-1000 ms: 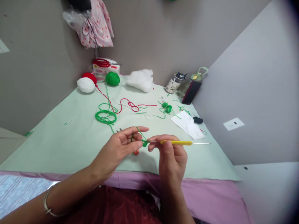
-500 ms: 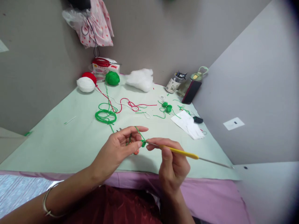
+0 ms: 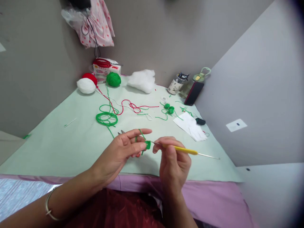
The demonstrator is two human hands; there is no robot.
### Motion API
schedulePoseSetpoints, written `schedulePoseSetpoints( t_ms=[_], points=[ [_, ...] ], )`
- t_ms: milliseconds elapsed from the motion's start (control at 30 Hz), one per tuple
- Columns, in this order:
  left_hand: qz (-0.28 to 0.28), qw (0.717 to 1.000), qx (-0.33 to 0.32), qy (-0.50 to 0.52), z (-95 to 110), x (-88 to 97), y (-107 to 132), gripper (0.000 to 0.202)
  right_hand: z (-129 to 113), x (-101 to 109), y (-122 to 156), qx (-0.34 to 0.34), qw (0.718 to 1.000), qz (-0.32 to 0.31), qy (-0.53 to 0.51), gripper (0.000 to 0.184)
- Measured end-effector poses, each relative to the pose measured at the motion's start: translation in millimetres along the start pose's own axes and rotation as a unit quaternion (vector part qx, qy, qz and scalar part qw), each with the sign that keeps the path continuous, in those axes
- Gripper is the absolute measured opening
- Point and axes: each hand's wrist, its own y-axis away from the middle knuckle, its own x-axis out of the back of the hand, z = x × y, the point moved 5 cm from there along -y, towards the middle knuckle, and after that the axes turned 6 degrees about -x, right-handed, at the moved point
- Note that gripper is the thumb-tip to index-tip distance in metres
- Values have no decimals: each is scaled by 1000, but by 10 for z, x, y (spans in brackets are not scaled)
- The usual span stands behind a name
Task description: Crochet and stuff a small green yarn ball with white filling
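Observation:
Between thumb and fingers, my left hand [image 3: 127,145] pinches a small green crochet piece [image 3: 148,145], and green yarn [image 3: 142,134] runs over its raised index finger. My right hand [image 3: 174,161] grips a crochet hook [image 3: 185,149] by its yellow handle. The hook's thin metal tip meets the upper edge of the green piece; its other metal end points right. Partly hidden beneath my left hand lie scissors [image 3: 122,131], with grey blade tips and a bit of orange handle showing. A loose coil of green yarn [image 3: 106,118] rests on the table beyond.
Green [image 3: 113,79], white [image 3: 86,85] and red [image 3: 90,78] yarn balls sit at the back left. White stuffing [image 3: 142,81] lies at the back. Small green crocheted balls [image 3: 170,110], white paper [image 3: 190,126], a pen cup [image 3: 175,85], phone [image 3: 194,93] and bottle [image 3: 201,76] are rightward.
The green piece has turned and shows more of its face beside my left thumb. My right hand has tilted the hook, so its far end swung leftward and up.

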Motion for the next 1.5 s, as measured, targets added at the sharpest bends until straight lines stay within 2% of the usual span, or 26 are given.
schedulePoseSetpoints(
  t_ms=[133,233,300,367,433,533,600,667,967,1200,1367,1500],
  points=[
    [7,999,-31,-44,16,-29,15,38,15,-70,13,4,999,-25,21,23],
    [31,998,-43,-44,-3,-16,9,41,-9,-87,105,74,988,-10,133,27],
    [27,999,-19,-11,-53,-15,-9,41,-45,-96,165,137,968,-5,210,32],
    [9,999,19,39,-109,-16,-34,39,-65,-78,175,161,960,-3,229,35],
    [-4,996,43,80,-135,-6,-57,36,-51,-22,120,121,976,5,180,30],
    [2,997,28,75,-98,27,-69,34,17,45,22,17,998,21,50,23],
    [6,999,14,41,-63,25,-52,35,65,25,-6,-30,999,6,-14,21],
    [10,1000,5,9,-40,9,-27,35,94,-8,-7,-50,998,-11,-34,19],
    [23,999,-17,-17,-15,1,-10,30,82,63,19,-51,998,31,-28,21],
    [19,999,-18,-24,-18,9,-21,23,-41,24,57,68,994,55,62,24],
    [7,1000,-15,-21,-16,11,-22,20,-34,81,52,48,996,76,20,23],
    [9,1000,-14,-22,-11,17,-29,20,-36,88,51,44,997,61,16,23]
  ],
)
